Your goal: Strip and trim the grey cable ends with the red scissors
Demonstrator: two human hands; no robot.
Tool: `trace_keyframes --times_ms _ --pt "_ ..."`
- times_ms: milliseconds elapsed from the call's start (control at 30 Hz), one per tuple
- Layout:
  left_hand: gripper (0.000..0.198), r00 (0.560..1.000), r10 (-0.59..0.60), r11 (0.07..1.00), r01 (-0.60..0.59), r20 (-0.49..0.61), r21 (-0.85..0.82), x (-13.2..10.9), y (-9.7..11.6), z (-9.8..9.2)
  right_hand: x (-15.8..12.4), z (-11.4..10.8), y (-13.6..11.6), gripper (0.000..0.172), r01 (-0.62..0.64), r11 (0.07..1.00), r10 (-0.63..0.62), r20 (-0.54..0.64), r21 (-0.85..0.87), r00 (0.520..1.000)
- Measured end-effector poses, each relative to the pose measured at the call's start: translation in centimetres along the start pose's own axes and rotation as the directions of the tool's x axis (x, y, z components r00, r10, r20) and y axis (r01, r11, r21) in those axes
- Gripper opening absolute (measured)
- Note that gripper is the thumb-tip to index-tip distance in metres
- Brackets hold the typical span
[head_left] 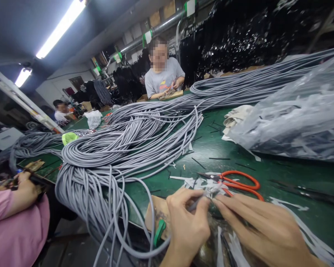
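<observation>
My left hand is closed on a grey cable near its end, pinching it between thumb and fingers. The cable loops back from this hand toward the large grey bundle. At the cable's tip, my right hand pinches pale, silvery strands or wrapping; motion blur hides the detail. Just beyond my fingertips lie scissors with orange handles, among white strips. A wooden block with a green lever-like piece sits beside my left hand.
Clear plastic bags of white strips stand at right, next to a crumpled cloth. Dark long-nosed pliers lie on the green table with scattered black bits. A co-worker sits opposite; another person's pink sleeve is at left.
</observation>
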State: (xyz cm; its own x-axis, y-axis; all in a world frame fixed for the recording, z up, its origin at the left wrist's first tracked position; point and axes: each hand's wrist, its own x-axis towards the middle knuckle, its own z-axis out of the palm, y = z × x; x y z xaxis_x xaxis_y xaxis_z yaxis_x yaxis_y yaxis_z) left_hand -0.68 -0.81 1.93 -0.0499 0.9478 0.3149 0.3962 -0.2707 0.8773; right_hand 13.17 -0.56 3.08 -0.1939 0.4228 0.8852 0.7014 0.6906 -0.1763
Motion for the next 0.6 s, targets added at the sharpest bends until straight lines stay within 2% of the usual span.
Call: trace_keyframes --times_ms 67,167,200,333,500,600 --pt "0.019 1.0 -0.008 1.0 0.007 0.018 0.005 0.0 0.0 -0.1 0.0 0.2 0.0 0.034 -0.052 0.999 0.052 0.008 0.013 0.999" --pt "0.023 0.996 0.031 0.999 -0.033 0.087 0.014 0.1 0.1 -0.3 -0.1 0.4 -0.1 0.033 -0.206 0.979 0.206 0.031 -0.002 0.978" --pt "0.024 0.994 0.042 0.999 -0.044 0.104 0.02 0.1 0.0 -0.3 -0.1 0.5 -0.1 0.032 -0.208 0.978 0.209 0.022 -0.006 0.978" --pt "0.025 0.997 0.03 0.996 -0.036 0.07 0.077 -0.3 -0.5 -0.4 0.2 0.4 0.1 0.033 -0.015 1.0 0.015 0.02 0.01 1.0" --pt "0.026 0.994 0.06 0.979 -0.076 0.09 0.186 -0.2 -0.7 -0.1 -0.3 0.4 0.1 0.027 -0.137 0.989 0.137 -0.001 -0.059 0.991" --pt "0.029 0.995 0.029 0.964 -0.054 0.098 0.259 0.2 -0.5 -0.1 -1.3 0.5 -1.4 0.021 -0.013 1.0 0.012 -0.04 -0.027 0.999"
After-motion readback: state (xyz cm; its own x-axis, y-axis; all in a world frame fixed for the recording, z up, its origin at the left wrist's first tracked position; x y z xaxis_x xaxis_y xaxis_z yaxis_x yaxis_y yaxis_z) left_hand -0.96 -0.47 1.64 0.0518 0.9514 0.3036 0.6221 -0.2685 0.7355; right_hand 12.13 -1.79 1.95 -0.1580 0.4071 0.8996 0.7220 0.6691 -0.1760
